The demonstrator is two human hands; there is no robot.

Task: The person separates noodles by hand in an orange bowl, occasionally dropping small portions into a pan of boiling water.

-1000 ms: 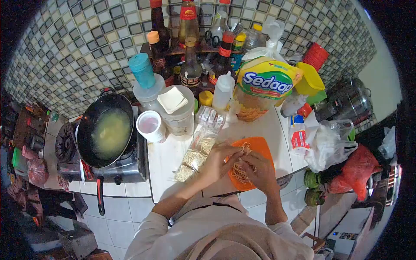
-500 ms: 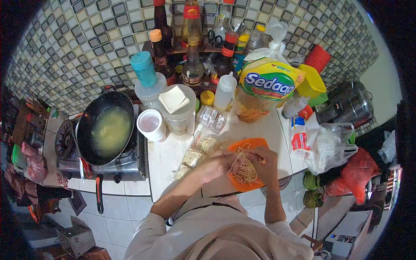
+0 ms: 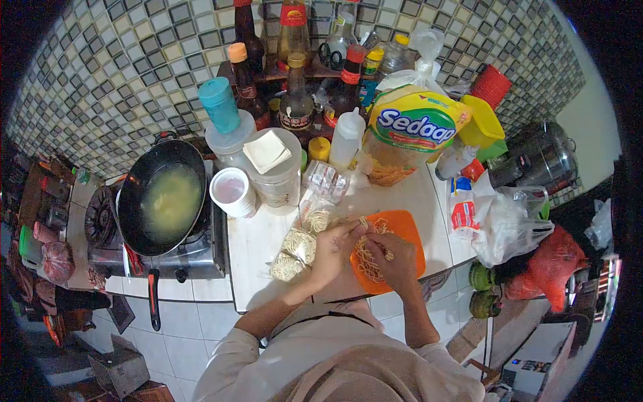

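Observation:
Over an orange plastic tray (image 3: 413, 236) on the counter, both my hands are at work with noodles. My left hand (image 3: 335, 249) is closed at the tray's left edge, with a small clump of noodles (image 3: 364, 220) at its fingertips. Closed too, my right hand (image 3: 399, 262) is above the tray's middle and pinches strands of noodle. Loose yellowish noodles (image 3: 368, 266) lie in the tray, partly hidden by my hands. Just left of my left hand is a clear pack of dried noodle cakes (image 3: 293, 249).
To the left, a black wok (image 3: 137, 228) with yellowish liquid sits on a gas stove (image 3: 194, 262). Tubs (image 3: 284, 187), a squeeze bottle (image 3: 349, 139) and a Sedaap bag (image 3: 408, 137) line the back. Plastic bags (image 3: 516, 228) lie at the right.
My right hand has moved down and slightly left over the tray. My left hand has turned, its fingers now pointing up and right. Less noodle shows in the tray's middle.

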